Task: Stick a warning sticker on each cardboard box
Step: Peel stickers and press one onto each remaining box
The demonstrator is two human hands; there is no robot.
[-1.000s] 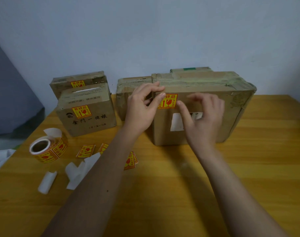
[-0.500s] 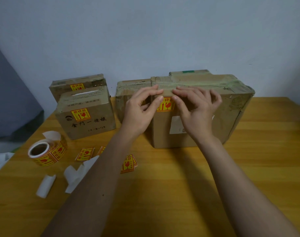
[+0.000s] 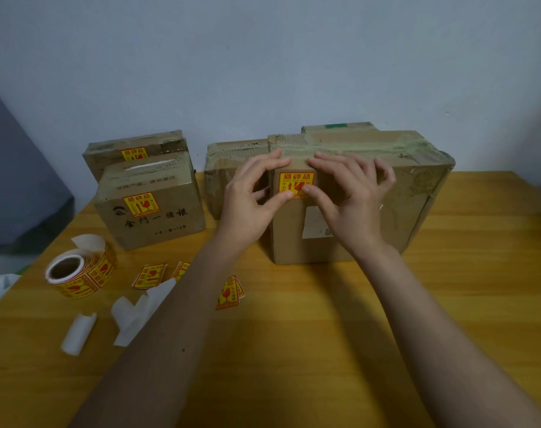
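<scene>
A large taped cardboard box stands at the table's middle, with a yellow and red warning sticker on the upper left of its front face. My left hand and my right hand flank the sticker, thumbs pressing its lower edge and forefingers at the box's top edge. Neither hand holds anything. To the left stand a smaller box with a sticker on its front and another box behind it, also stickered. A further box sits just behind my left hand, its face partly hidden.
A roll of warning stickers lies at the left on the wooden table. Loose stickers and white backing paper scraps are scattered in front of the small boxes. A wall rises right behind the boxes.
My right hand came left from the white label onto the sticker. Both thumbs slid down to the sticker's lower edge, uncovering its top part.
</scene>
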